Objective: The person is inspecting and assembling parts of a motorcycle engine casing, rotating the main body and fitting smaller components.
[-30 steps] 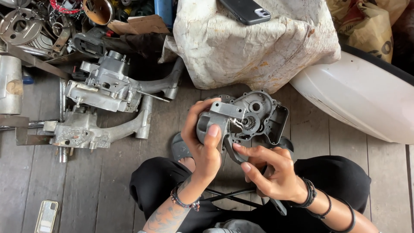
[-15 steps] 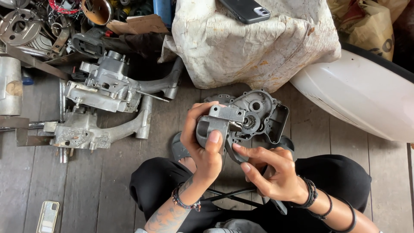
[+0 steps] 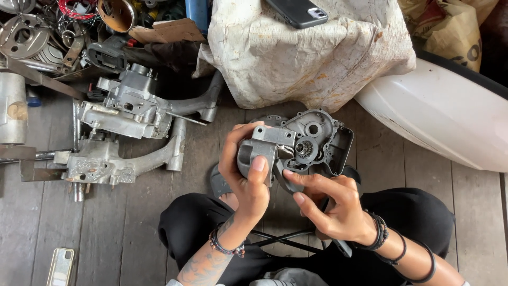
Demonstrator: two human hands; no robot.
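A grey metal engine casing [image 3: 312, 140] with a small gear inside is held above my lap. My left hand [image 3: 244, 177] is wrapped around its tubular left end, thumb pressed on the front. My right hand [image 3: 330, 204] supports the casing from below, with the fingertips touching its lower edge near the gear. Both wrists wear bracelets, and I sit cross-legged in black trousers on a wooden floor.
Two silver engine assemblies [image 3: 127, 111] [image 3: 106, 161] lie on the planks at left. Scrap metal parts [image 3: 37, 37] pile at the top left. A stained cloth-covered bundle [image 3: 312, 50] carries a phone [image 3: 296, 11]. A white curved panel [image 3: 444, 114] lies right. Another phone [image 3: 61, 266] rests bottom left.
The casing and both hands have stayed almost in place; my right fingers have shifted slightly along the lower edge.
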